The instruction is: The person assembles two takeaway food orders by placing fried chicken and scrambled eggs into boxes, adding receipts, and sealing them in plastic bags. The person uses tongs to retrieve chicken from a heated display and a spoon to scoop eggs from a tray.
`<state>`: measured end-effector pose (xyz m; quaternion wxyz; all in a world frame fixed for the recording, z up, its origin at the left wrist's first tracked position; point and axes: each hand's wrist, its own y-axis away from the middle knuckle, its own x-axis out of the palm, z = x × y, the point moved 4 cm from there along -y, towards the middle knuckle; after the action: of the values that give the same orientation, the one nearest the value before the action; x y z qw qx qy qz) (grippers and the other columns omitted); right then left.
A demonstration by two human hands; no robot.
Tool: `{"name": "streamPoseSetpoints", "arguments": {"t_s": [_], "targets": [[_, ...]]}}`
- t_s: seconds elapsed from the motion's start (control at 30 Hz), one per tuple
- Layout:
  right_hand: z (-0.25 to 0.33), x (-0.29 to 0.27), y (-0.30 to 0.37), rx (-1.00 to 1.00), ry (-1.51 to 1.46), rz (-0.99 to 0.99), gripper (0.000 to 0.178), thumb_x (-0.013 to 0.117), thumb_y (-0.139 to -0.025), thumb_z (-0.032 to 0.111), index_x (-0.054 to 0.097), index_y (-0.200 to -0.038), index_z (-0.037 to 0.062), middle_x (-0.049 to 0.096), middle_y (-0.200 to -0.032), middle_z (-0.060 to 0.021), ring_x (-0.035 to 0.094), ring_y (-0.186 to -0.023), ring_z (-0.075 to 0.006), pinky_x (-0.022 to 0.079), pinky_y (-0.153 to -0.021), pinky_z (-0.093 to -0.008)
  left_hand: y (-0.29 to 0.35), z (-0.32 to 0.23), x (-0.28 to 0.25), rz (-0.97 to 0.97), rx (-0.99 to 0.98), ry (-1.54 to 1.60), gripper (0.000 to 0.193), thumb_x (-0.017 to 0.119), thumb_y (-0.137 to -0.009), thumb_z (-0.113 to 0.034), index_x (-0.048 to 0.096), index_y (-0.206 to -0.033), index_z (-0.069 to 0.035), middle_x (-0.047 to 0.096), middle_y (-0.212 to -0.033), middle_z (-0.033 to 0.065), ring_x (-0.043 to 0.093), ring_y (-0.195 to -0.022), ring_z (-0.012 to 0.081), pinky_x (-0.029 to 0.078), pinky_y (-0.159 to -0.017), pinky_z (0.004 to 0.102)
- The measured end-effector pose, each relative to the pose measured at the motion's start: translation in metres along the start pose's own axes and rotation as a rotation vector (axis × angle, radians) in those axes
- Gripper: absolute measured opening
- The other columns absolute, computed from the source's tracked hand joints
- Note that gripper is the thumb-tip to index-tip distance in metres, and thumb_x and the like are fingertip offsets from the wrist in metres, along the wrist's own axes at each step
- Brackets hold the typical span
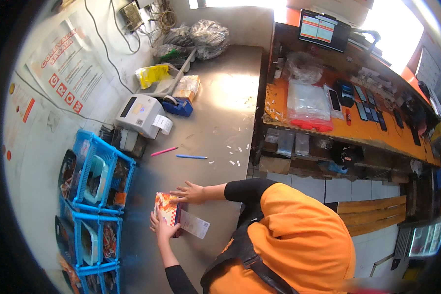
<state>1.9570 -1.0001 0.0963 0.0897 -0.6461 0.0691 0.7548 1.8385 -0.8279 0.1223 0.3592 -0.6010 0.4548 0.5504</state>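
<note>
A small box with orange, white and red checkered print lies on the metal table. Across its lower left part rests my left hand, fingers stretched and spread. My right hand reaches over the upper right edge of the same box, its fingers also apart and laid on top. From beneath the box's right side a white printed paper slip sticks out onto the table. Beyond my hands lie a blue pen and a pink pen.
Stacked blue baskets with packages line the left wall. A white label printer, a blue tape dispenser and a grey tray stand farther back. Paper scraps dot the metal table. To the right, an orange counter holds phones and plastic bags.
</note>
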Motion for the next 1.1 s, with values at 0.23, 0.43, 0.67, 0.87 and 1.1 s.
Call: {"name": "streamPoseSetpoints", "arguments": {"t_s": [0.23, 0.43, 0.67, 0.87, 1.1], "targets": [[-0.144, -0.085, 0.135, 0.628, -0.282, -0.182, 0.061, 0.058, -0.071, 0.006, 0.043, -0.13, 0.0082, 0.047, -0.13, -0.0143, 0.057, -0.102, -0.0326, 0.049, -0.087, -0.0378, 0.0, -0.025, 0.008, -0.17, -0.173, -0.022, 0.116, 0.081, -0.051, -0.031, 0.014, -0.145, -0.027, 0.034, -0.131, 0.019, 0.036, -0.122, 0.0382, 0.028, -0.098, 0.0601], [-0.298, -0.242, 0.411, 0.914, 0.269, -1.31, 0.035, 0.054, -0.07, 0.001, 0.061, -0.104, 0.001, 0.061, -0.097, -0.0176, 0.058, -0.089, -0.033, 0.045, -0.086, -0.0398, 0.001, -0.042, 0.015, -0.195, -0.279, -0.027, 0.114, 0.08, -0.052, -0.03, 0.015, -0.145, -0.028, 0.034, -0.132, 0.0206, 0.037, -0.121, 0.0406, 0.028, -0.098, 0.0606], [-0.361, -0.285, 0.532, 1.427, 0.846, -1.039, 0.068, 0.062, -0.072, 0.012, 0.041, -0.135, 0.0277, 0.025, -0.142, -0.0177, 0.027, -0.127, -0.0426, 0.027, -0.097, -0.065, -0.037, -0.101, 0.029, -0.209, -0.325, -0.043, 0.117, 0.082, -0.05, -0.024, 0.013, -0.145, -0.029, 0.034, -0.133, 0.0195, 0.037, -0.122, 0.0388, 0.027, -0.1, 0.0589], [-0.404, -0.294, 0.544, 1.441, 0.871, -0.929, 0.08, 0.065, -0.073, 0.017, 0.028, -0.141, 0.0368, 0.011, -0.15, -0.0165, 0.015, -0.134, -0.0434, 0.018, -0.101, -0.0687, -0.071, -0.145, 0.029, -0.191, -0.283, -0.024, 0.117, 0.081, -0.049, -0.025, 0.013, -0.145, -0.029, 0.035, -0.133, 0.0185, 0.037, -0.122, 0.0382, 0.028, -0.099, 0.0571], [-0.406, -0.293, 0.518, 1.326, 0.772, -1.065, 0.078, 0.065, -0.073, 0.021, 0.028, -0.143, 0.0253, 0.017, -0.147, -0.0214, 0.02, -0.134, -0.0423, 0.02, -0.103, -0.0633, -0.069, -0.148, 0.029, -0.285, -0.095, 0.093, 0.116, 0.082, -0.048, -0.045, 0.021, -0.145, -0.023, 0.034, -0.135, 0.0186, 0.036, -0.123, 0.0383, 0.028, -0.098, 0.0532]]}}
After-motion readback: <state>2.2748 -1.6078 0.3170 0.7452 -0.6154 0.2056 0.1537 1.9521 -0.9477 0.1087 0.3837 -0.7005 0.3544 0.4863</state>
